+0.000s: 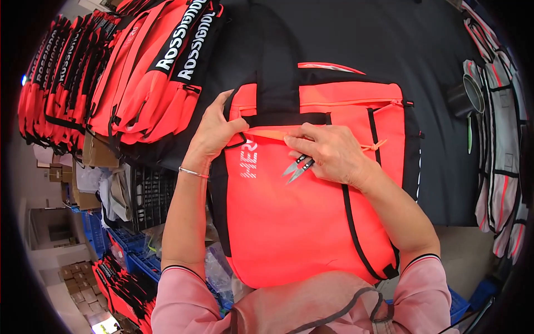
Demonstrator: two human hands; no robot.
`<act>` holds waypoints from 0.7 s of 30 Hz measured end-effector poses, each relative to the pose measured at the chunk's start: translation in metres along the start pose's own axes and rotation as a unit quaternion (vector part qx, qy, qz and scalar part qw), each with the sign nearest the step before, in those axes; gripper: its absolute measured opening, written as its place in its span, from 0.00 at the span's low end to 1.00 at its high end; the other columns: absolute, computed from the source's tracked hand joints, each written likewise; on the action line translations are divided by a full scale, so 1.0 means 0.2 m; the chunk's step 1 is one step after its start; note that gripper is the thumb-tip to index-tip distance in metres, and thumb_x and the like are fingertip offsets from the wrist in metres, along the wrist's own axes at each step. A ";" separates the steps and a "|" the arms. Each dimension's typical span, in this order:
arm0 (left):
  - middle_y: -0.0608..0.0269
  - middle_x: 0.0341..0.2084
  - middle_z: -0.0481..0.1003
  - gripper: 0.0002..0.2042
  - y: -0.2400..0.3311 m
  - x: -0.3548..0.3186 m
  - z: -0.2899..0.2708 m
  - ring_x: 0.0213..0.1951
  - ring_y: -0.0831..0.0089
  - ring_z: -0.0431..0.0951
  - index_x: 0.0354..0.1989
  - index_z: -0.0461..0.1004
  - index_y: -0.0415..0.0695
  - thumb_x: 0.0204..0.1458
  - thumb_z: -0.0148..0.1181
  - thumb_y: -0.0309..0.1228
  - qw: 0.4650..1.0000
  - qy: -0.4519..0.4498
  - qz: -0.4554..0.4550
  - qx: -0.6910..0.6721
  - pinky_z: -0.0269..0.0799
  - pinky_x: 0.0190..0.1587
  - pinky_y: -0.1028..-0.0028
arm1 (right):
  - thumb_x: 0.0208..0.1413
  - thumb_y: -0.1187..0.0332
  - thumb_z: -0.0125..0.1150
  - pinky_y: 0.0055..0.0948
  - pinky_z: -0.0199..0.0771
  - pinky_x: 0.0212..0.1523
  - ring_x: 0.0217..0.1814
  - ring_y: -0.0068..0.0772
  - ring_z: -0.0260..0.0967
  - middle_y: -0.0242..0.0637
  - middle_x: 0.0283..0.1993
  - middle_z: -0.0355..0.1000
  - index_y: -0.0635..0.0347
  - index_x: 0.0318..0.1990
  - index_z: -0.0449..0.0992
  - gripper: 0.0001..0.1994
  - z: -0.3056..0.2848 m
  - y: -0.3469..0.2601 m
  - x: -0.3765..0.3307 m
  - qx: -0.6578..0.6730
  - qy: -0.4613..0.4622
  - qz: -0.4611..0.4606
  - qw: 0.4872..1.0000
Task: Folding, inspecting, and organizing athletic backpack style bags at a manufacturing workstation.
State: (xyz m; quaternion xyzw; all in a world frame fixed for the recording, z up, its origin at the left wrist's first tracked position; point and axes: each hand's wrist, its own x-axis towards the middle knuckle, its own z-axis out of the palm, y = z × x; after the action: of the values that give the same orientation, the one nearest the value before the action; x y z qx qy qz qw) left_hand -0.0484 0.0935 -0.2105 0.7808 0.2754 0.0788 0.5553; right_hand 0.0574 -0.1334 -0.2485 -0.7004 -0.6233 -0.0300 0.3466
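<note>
Many red bags with black-and-white lettered straps (139,67) are stacked at ten o'clock. One red bag (311,211) lies centre on the black table (389,44), whose bare cloth stretches toward one o'clock. Left hand (214,131) grips its left edge; right hand (334,153), closed around small snips (297,168), presses on its front.

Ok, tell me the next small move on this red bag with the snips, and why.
Probably turn the thread snips toward the orange zipper seam and trim there. The right hand holds the snips with their blades pointing away from the seam, its fingertips pressing on it, while the left hand pins the red bag by its edge.
</note>
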 end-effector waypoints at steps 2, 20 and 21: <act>0.54 0.47 0.74 0.38 0.00 -0.01 -0.01 0.46 0.72 0.76 0.63 0.56 0.25 0.38 0.61 0.17 0.998 -0.010 -0.019 -0.050 0.70 0.53 0.75 | 0.50 0.69 0.67 0.31 0.73 0.27 0.31 0.32 0.75 0.30 0.36 0.73 0.57 0.39 0.79 0.09 0.01 -0.02 -0.01 0.000 0.013 -0.005 1.000; 0.63 0.36 0.77 0.21 -0.22 -0.09 -0.07 0.35 0.77 0.78 0.50 0.69 0.37 0.42 0.55 0.16 0.911 -0.130 -0.049 -0.389 0.75 0.44 0.75 | 0.53 0.71 0.66 0.36 0.74 0.25 0.26 0.40 0.76 0.38 0.27 0.77 0.60 0.37 0.79 0.06 0.12 -0.28 0.12 0.107 0.107 0.248 0.957; 0.63 0.37 0.76 0.21 -0.21 -0.10 -0.06 0.36 0.77 0.78 0.50 0.68 0.37 0.43 0.54 0.17 0.916 -0.113 -0.052 -0.381 0.75 0.45 0.75 | 0.52 0.71 0.66 0.33 0.73 0.24 0.23 0.38 0.76 0.40 0.25 0.76 0.61 0.38 0.80 0.07 0.15 -0.26 0.13 0.079 0.138 0.235 0.959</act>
State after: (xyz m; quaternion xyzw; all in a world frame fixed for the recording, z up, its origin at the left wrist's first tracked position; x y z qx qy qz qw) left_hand -0.0841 0.1036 -0.2409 0.4986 0.2007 0.0600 0.8412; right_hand 0.0042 -0.0972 -0.2351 -0.7868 -0.3877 0.0050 0.4803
